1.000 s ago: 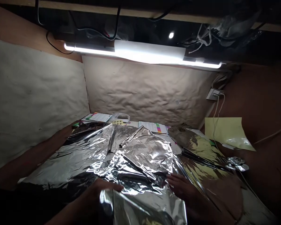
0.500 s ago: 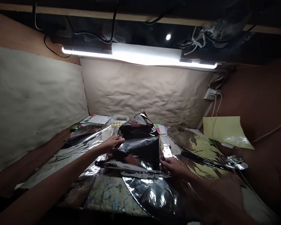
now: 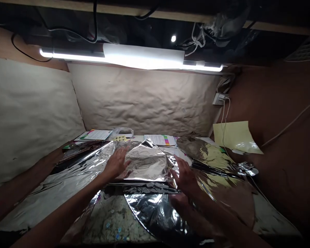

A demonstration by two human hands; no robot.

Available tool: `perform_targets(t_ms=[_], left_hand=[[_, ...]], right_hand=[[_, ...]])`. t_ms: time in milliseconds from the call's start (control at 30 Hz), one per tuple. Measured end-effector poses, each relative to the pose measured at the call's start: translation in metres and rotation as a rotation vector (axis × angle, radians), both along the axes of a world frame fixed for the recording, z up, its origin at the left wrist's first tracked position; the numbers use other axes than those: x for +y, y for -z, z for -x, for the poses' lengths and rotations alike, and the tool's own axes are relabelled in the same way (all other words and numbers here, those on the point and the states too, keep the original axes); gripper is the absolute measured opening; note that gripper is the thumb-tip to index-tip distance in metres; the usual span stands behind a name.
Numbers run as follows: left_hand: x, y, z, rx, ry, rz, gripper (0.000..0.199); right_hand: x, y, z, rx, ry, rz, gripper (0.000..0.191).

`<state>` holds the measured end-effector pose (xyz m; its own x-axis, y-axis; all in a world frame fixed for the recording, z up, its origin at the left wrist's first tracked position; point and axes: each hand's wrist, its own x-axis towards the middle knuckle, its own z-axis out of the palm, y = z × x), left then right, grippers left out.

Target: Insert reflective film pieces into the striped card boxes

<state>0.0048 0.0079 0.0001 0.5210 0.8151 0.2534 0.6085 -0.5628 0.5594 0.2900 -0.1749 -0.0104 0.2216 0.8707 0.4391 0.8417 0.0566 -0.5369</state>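
A shiny silver foil piece (image 3: pixel 147 160) with a pointed top lies in the middle of the table. It has a straight front edge and its surface is creased. My left hand (image 3: pixel 116 164) is open at its left side, fingers stretched forward and thumb apart. At its right side my right hand (image 3: pixel 184 175) is also open, fingers spread above the crinkled edge. Whether the fingertips touch the foil I cannot tell. In front lies a dark silver foil sheet with a curved edge (image 3: pixel 157 213), partly hidden by my right forearm.
Large silver foil (image 3: pixel 74 177) spreads on the left, more foil (image 3: pixel 214 158) on the right. Printed papers (image 3: pixel 158 139) and a clear plastic bag (image 3: pixel 122 132) lie at the back. A lit tube lamp (image 3: pixel 74 57) hangs above; cables run from a wall socket (image 3: pixel 220 99).
Both hands have let go of the foil piece, which was held up and tilted and now lies lower and flatter. The view has shifted to the right.
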Motion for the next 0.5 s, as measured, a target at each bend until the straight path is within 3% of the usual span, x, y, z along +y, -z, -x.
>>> perform_targets(t_ms=[67,167,300,400,500], left_hand=[[-0.017,0.011,-0.007,0.196,0.125,-0.149,0.070],[-0.037,0.035,-0.017,0.456,0.127,-0.145,0.071],[-0.045,0.055,-0.018,0.558,0.058,-0.083,0.074],[-0.036,0.052,-0.017,0.513,0.082,-0.088,0.073],[-0.008,0.036,-0.027,0.327,0.081,-0.038,0.068]], right_hand=[[-0.003,-0.002,0.017,-0.245,-0.163,-0.016,0.058],[-0.002,0.007,0.035,-0.373,-0.381,0.216,0.062],[0.001,0.021,0.038,-0.328,-0.419,0.450,0.069],[0.002,0.024,0.034,-0.301,-0.416,0.472,0.069],[0.000,0.023,0.034,-0.289,-0.407,0.451,0.068]])
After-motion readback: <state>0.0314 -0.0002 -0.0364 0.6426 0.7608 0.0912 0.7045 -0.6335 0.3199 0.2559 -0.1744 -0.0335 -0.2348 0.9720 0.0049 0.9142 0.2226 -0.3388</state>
